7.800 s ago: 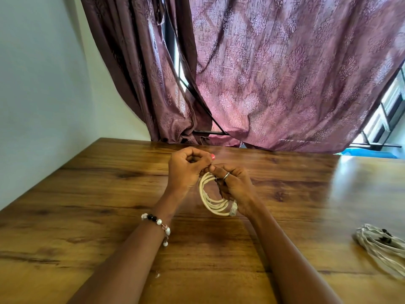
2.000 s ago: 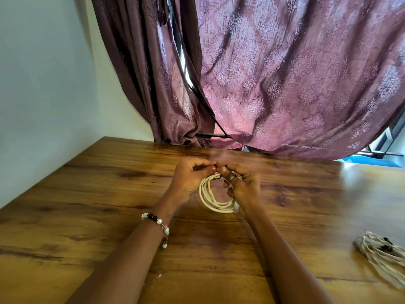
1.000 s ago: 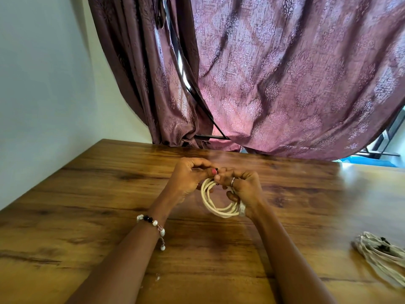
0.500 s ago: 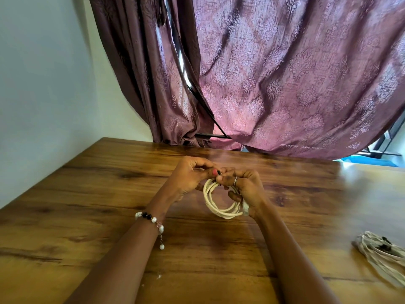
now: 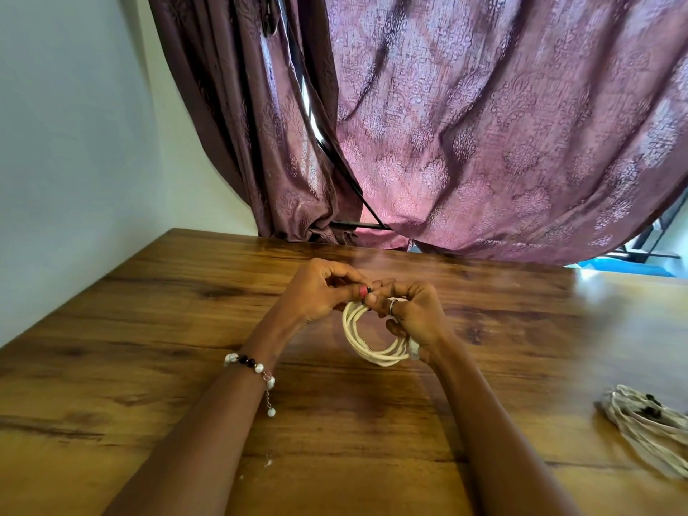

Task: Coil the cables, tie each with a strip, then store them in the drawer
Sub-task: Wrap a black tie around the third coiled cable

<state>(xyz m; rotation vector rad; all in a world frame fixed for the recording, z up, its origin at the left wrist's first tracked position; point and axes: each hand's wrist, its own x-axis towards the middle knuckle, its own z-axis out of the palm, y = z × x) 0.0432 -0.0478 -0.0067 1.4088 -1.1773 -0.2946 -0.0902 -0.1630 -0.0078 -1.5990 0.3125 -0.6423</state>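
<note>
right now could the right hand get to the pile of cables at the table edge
Probably yes: bare table lies between the right hand and the pile of cables, but it holds the coiled cable.

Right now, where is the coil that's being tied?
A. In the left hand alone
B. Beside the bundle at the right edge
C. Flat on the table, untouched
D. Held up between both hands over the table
D: the coil hangs between the left hand and right hand, whose fingers pinch at its top; the bundle lies far off.
</note>
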